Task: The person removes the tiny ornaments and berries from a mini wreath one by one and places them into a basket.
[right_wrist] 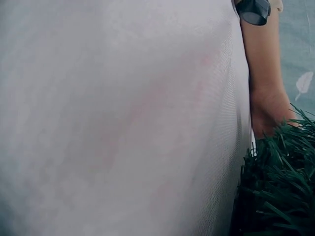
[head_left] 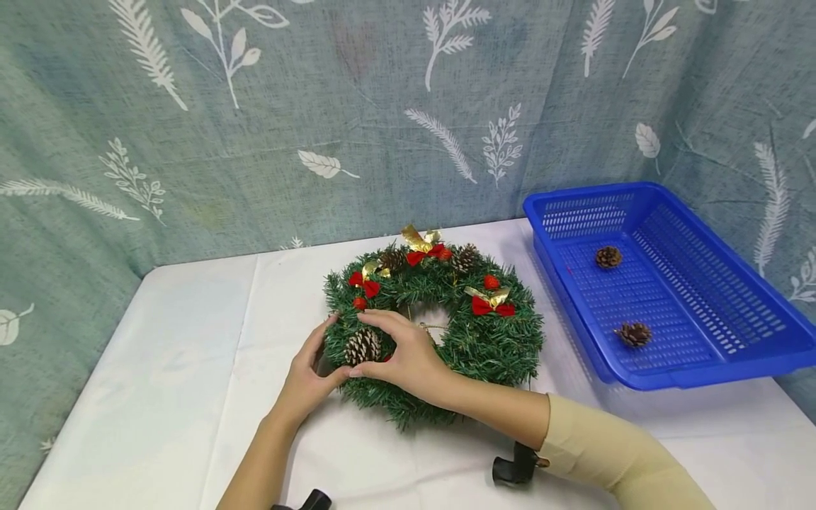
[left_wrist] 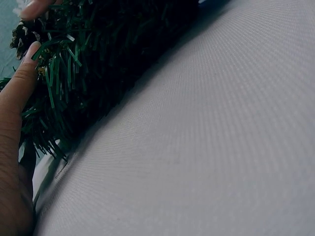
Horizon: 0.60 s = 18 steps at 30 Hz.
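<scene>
A green Christmas wreath (head_left: 491, 354) lies on the white table, trimmed with red-and-gold bows, red berries and pine cones. On its near left part sits a pine cone (head_left: 362, 347) with pale-tipped scales. My right hand (head_left: 408, 354) arches over this cone, fingers beyond it and thumb on the near side, holding it. At the wreath's left edge, my left hand (head_left: 309, 379) grips the greenery, its thumb reaching the cone's base beside the right thumb. In the left wrist view, a fingertip touches the pine cone (left_wrist: 22, 39). The right wrist view mostly shows white cloth, with greenery (right_wrist: 280, 191) at lower right.
A blue plastic basket (head_left: 574, 319) stands to the right of the wreath, with two loose pine cones inside, one farther back (head_left: 608, 257) and one nearer (head_left: 634, 334). A leaf-patterned curtain (head_left: 357, 106) hangs behind the table.
</scene>
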Each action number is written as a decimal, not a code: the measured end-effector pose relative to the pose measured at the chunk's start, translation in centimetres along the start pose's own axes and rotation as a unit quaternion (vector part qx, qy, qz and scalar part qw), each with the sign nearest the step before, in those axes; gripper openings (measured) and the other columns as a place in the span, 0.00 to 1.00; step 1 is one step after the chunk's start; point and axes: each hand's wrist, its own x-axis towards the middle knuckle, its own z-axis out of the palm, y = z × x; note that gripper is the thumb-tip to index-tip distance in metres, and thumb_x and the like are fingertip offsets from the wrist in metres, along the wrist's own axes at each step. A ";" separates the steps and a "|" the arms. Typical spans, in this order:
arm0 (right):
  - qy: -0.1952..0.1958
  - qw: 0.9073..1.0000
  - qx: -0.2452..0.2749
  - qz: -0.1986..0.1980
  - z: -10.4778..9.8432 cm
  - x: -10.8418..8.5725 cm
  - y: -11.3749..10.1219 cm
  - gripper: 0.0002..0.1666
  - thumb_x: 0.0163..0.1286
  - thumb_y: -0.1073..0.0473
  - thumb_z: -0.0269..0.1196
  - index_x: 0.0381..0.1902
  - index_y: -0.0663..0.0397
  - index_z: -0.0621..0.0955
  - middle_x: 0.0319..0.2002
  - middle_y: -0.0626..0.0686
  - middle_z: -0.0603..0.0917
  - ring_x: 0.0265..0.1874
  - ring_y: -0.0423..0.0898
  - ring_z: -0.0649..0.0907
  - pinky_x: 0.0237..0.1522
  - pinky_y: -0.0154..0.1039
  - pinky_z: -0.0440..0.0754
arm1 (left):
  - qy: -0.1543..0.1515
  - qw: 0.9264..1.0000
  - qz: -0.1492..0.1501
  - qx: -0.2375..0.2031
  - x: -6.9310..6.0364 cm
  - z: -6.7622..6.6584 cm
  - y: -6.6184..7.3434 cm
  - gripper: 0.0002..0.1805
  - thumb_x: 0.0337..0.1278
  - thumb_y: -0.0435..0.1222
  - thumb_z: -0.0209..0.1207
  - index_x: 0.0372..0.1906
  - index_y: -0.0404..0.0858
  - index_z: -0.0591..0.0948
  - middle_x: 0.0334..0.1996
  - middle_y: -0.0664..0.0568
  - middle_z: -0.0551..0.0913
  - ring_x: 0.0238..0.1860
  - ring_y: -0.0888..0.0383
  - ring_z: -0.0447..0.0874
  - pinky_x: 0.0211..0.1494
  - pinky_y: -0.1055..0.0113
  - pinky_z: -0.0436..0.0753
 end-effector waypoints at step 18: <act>-0.030 0.999 -0.014 0.043 -0.1 0.2 -0.2 0.35 0.51 0.56 0.74 0.59 0.52 0.78 0.55 0.53 0.80 0.56 0.48 0.78 0.56 0.45 0.78 | -0.003 1.000 -0.001 0.002 -0.1 -0.1 0.0 0.48 0.49 0.34 0.68 0.73 0.54 0.56 0.73 0.51 0.54 0.74 0.44 0.45 0.70 0.38 0.54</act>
